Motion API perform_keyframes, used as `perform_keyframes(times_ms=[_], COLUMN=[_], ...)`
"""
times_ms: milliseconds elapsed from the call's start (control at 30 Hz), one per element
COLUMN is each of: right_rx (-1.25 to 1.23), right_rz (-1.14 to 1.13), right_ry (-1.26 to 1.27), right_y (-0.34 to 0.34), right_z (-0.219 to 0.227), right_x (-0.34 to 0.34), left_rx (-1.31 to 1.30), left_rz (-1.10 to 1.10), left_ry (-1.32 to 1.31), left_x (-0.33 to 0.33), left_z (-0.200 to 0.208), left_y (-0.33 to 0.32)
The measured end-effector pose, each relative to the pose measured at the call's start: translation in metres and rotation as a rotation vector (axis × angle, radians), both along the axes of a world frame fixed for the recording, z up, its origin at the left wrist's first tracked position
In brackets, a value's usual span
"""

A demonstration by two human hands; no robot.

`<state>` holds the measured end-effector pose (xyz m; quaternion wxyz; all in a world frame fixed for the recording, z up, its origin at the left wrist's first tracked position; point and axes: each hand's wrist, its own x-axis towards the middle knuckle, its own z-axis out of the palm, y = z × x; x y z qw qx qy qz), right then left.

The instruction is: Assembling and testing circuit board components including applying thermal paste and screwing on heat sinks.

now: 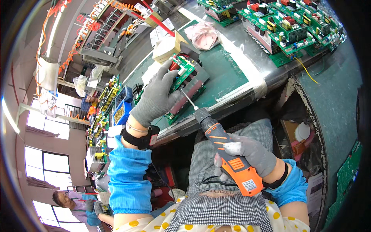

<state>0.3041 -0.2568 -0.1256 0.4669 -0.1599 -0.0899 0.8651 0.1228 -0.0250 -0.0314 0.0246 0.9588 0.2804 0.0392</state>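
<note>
A gloved right hand (253, 154) grips an orange-and-black power screwdriver (219, 135) at lower centre, pointing at a circuit board (196, 80) on the tabletop (228, 73), upper centre. The left hand (154, 96), thumb and fingers spread, lies over the board's left side.

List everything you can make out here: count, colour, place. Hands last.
Power screwdriver: one, orange and grey, in right hand
Circuit unit: one, green and pinkish-grey, under left hand
Workbench: one, green top, ahead
Circuit boards: many, green, upper right
Bins: two, blue, beside left hand
Box: one, beige, beyond circuit unit
Plastic bag: one, pinkish, right of box
Coiled hoses: several, orange-red, upper left
Windows: several, bright, left
Co-worker: one, purple-topped, lower left
Sleeves: two, blue, below hands
Left hand: one, grey-gloved, on unit
Right hand: one, grey-gloved, around screwdriver
</note>
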Motion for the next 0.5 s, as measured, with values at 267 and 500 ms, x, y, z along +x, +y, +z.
perform_keyframes(times_ms=[267, 500], right_rx=[0.016, -0.031], right_rz=[0.009, -0.007], right_ry=[-0.033, -0.078], right_y=[-0.0023, -0.0021], right_z=[0.0001, 0.0085], right_x=[-0.0021, -0.0050], left_rx=[0.062, 0.072], left_rz=[-0.053, 0.011], left_ry=[0.022, 0.067], left_x=[-0.0008, -0.0006], left_z=[-0.0024, -0.0036], left_y=[0.0004, -0.0016])
